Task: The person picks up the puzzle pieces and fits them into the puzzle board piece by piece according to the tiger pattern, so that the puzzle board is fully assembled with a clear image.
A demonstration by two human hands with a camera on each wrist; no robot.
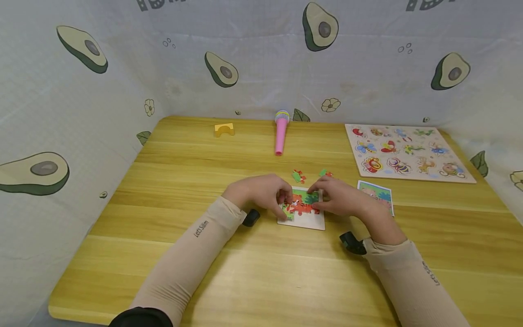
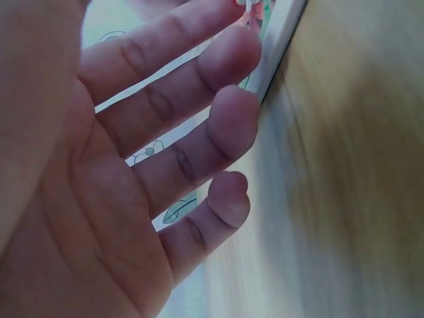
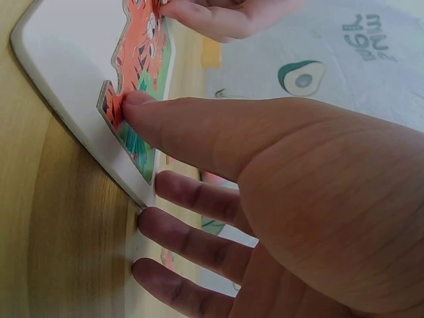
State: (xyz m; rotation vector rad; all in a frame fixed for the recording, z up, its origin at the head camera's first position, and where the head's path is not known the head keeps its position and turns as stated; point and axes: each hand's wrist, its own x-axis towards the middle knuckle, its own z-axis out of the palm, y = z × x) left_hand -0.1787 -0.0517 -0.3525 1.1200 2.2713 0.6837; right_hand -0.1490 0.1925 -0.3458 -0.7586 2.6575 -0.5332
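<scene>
A tiger jigsaw puzzle (image 1: 303, 206), partly filled, lies on a white puzzle board (image 1: 310, 222) on the table. At its left edge, my left hand (image 1: 271, 194) pinches a green-and-orange puzzle piece (image 1: 288, 214) between thumb and forefinger. The left wrist view shows the other fingers (image 2: 232, 122) loosely bent, with the piece mostly hidden. My right hand (image 1: 341, 196) is at the right side of the puzzle. Its thumb (image 3: 192, 126) presses on the joined pieces, while its other fingers extend fairly straight along the board's edge.
Two loose puzzle pieces, one green and red (image 1: 299, 176), another (image 1: 326, 173), lie behind the board. A picture card (image 1: 377, 195) is partly behind my right wrist. Farther off are a pink toy microphone (image 1: 280, 134), a yellow arch block (image 1: 224, 130) and an insect puzzle board (image 1: 408, 156).
</scene>
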